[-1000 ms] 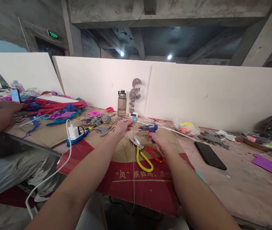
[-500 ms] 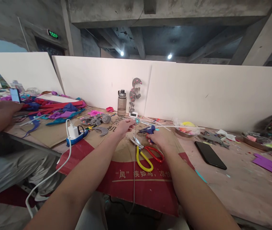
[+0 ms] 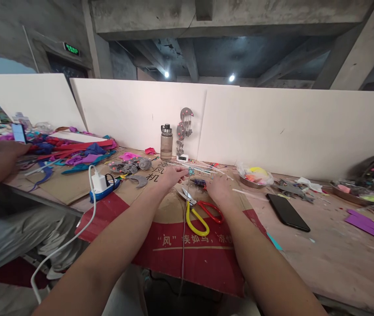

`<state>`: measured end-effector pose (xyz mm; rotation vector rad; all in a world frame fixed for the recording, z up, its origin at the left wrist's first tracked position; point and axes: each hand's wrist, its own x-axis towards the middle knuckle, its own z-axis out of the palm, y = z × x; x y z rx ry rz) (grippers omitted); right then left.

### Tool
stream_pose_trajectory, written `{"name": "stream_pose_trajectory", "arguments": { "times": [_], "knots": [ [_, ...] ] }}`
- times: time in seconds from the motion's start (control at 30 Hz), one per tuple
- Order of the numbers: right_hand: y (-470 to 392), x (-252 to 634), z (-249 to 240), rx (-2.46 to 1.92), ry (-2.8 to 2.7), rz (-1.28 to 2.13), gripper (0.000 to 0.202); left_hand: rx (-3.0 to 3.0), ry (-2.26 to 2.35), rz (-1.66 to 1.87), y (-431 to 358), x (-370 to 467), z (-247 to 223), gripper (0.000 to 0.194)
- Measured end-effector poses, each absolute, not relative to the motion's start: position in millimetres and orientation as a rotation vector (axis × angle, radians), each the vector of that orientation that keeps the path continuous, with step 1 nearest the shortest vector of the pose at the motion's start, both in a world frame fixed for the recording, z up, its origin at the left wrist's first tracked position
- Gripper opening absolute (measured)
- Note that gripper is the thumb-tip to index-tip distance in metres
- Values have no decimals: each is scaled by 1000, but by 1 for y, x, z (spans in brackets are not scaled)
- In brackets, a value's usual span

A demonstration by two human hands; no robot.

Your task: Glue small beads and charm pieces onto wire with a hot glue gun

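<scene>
My left hand [image 3: 173, 177] pinches a small teal star-shaped piece [image 3: 191, 171] over the cardboard. A thin grey cord [image 3: 183, 245] runs down from it past the front edge. My right hand [image 3: 219, 188] is closed around a dark blue glue gun [image 3: 197, 182], held low near the cardboard with its nozzle pointing left. Part of the gun is hidden under the hand, and its white glue stick [image 3: 247, 192] sticks out on the right. Scissors [image 3: 191, 202] with one yellow and one red handle lie just in front of both hands.
A bottle [image 3: 166, 142] and a hanging grey moon ornament [image 3: 186, 127] are at the back panel. Left are a charger on a blue power strip [image 3: 103, 186] and a grey crescent [image 3: 138, 180]. Right are a phone [image 3: 288, 212] and a bowl [image 3: 255, 182]. Another person's hand [image 3: 4, 158] is far left.
My right hand has lowered and tilted the glue gun; its glue stick now sits lower on the right. My left hand has shifted slightly right with the teal star.
</scene>
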<state>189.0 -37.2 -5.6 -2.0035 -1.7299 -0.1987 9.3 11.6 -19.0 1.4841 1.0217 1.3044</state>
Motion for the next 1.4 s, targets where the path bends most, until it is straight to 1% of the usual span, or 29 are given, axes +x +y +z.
{"name": "stream_pose_trajectory", "arguments": {
  "times": [0.1,0.17,0.23,0.6,0.73,0.87,0.93,1.07,1.13,1.4],
  "knots": [
    [-23,189,-10,-1716,-1750,119,25,1489,1001,1280,7,13,-17,18],
    [-19,186,-10,-1534,-1754,352,24,1489,978,1249,3,16,-15,18],
    [-19,183,-10,-1451,-1748,451,25,1477,963,1224,1,18,-15,17],
    [-15,182,-17,-1434,-1626,615,20,1415,879,1199,0,19,-16,19],
    [-11,182,-20,-1405,-1452,714,20,1136,740,1317,2,14,-11,24],
    [-14,181,-18,-1328,-1314,862,18,814,595,1375,6,6,-6,21],
    [-15,180,-17,-1304,-1288,892,18,748,544,1409,8,3,-5,27],
    [-16,179,-17,-1297,-1276,903,17,720,493,1470,13,3,-5,48],
    [-16,179,-17,-1291,-1275,916,17,712,489,1489,16,3,-6,52],
    [-20,177,-14,-1301,-1252,947,15,759,466,1527,18,3,-7,40]
  ]
}}
